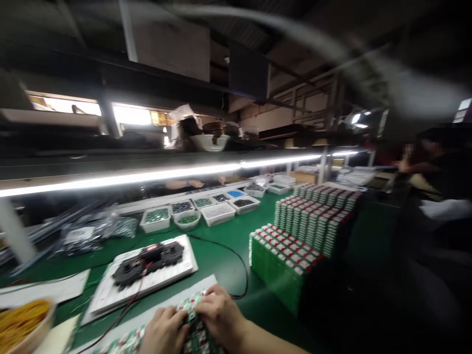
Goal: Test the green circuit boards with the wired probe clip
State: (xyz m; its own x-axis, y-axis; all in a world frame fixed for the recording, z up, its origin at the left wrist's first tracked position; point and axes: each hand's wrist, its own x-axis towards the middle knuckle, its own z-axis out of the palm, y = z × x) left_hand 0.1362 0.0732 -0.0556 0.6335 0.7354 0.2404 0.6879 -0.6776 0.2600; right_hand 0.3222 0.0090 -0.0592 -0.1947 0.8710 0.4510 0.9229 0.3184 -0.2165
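**We grip a strip of battery cells at the near edge of the bench (pixel 228 260)**

Our left hand (pixel 164 332) and right hand (pixel 221 312) are clamped together on the strip of green-wrapped cells (pixel 195 317), which lies across the near edge. Just left of it, a black toothed fixture (pixel 147 265) sits on a white board (pixel 101 300), with red wire (pixel 129 305) running past. Stacked blocks of cells (pixel 283 260) stand to the right, white trays (pixel 217 215) line the far edge, and a bowl of yellow rubber bands (pixel 37 339) sits at the near-left corner.
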